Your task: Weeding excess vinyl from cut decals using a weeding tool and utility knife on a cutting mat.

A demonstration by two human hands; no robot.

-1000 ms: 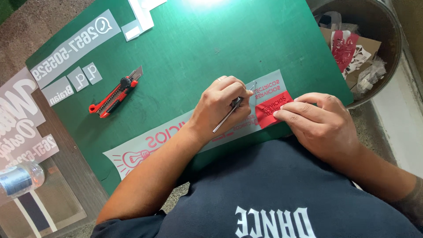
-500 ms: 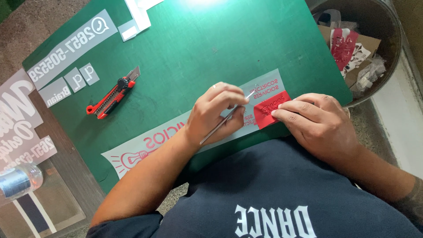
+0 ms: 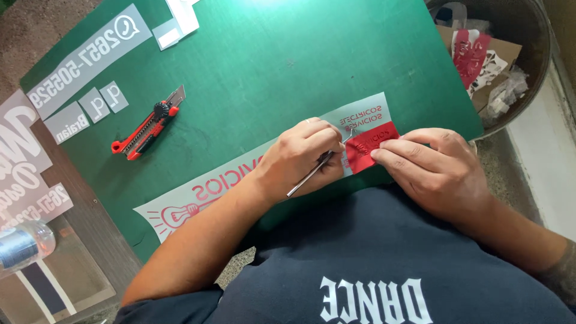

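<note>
From the head camera, we look down on a large dark green cutting mat (image 3: 288, 66), and we place everything else against it. Along the mat's near edge lies a long pale vinyl sticker strip with red lettering and a light-bulb drawing (image 3: 198, 198). Over the strip's right end, our left hand (image 3: 300, 157) is closed around a thin silver weeding tool (image 3: 312, 175), held like a pen, its tip hidden at the lettering. Just beside it, our right hand (image 3: 441, 171) pinches a loose piece of red vinyl film (image 3: 367, 147) between thumb and fingertips, with the film lifted off the strip near the mat's near right corner. Further left on the mat, well apart from both hands, rests a red and black utility knife (image 3: 147, 129), lying at a slant. Near the mat's far left corner sit several grey sticker pieces with white characters (image 3: 84, 60), one long and three small. Beyond the mat's right edge stands a round dark bin (image 3: 522, 36) holding cardboard and vinyl scraps. Off the mat's left edge, on a wooden surface, lies a clear plastic bottle (image 3: 21, 243), only partly in view.
</note>
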